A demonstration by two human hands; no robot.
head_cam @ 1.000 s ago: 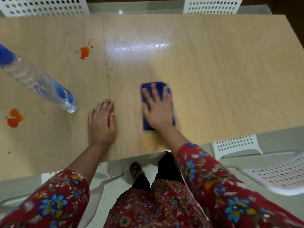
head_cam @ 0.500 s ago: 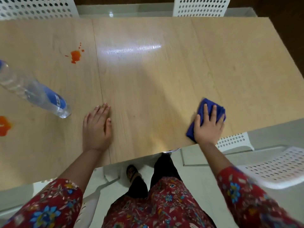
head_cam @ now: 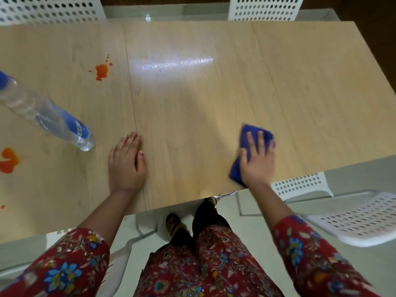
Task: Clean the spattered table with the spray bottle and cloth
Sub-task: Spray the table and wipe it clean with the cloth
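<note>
Spray bottle (head_cam: 53,118) sits far left, its head cut off by the frame, clear contents hard to judge. Orange spatters (head_cam: 101,71) lie unwiped on the table (head_cam: 192,103). Left hand (head_cam: 126,166) stays flat, fingers straight. Right hand (head_cam: 256,161), blurred, presses the blue cloth (head_cam: 235,171) with flat fingers, still near the front edge.

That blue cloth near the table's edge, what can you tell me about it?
The blue cloth looks soft, deep blue all over, folded into a rough rectangle. It lies flat on the wooden table, close to the near edge on the person's right. The right hand presses on it with straight, spread fingers and covers its middle, so only its far end and left side show. Its outline is blurred.
</note>
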